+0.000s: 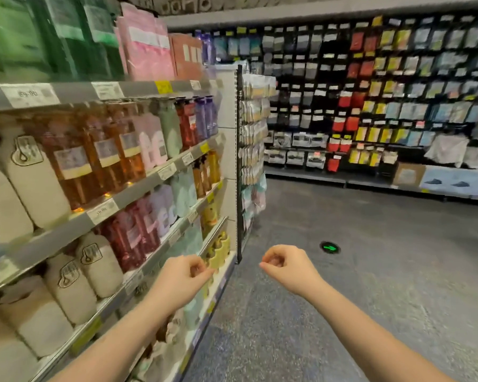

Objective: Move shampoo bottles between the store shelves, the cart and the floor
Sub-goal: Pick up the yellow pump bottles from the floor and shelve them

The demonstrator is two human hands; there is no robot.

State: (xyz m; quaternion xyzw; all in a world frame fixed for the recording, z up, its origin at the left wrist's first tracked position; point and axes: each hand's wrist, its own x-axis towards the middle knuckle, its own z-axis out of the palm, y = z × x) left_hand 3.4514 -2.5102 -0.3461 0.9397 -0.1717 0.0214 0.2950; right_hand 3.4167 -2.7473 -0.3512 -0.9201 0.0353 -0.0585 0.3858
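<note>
— What are the hands doing?

— Both are held out in front, forearms bare. The left hand (185,274) is curled into a loose fist in front of the lower shelves (135,191) and grips nothing. The right hand (284,267) is curled the same way over the floor (370,285), with nothing in it either.

— And the shampoo bottles (149,142)?

— They stand in rows on the shelves at the left. Cream bottles (36,183) are nearest the camera, with amber bottles (105,155) beside them on the same level. Dark red bottles (130,235) stand a level lower. Small yellow bottles (220,252) sit at the far end, just beyond the left hand's knuckles. The picture is smeared there, so the left hand seems clear of the shelf edge, but I cannot be sure.

— Anything else?

— A round green arrow marker (329,247) lies on the floor beyond the right hand. A far wall (370,92) is hung with packets.
</note>
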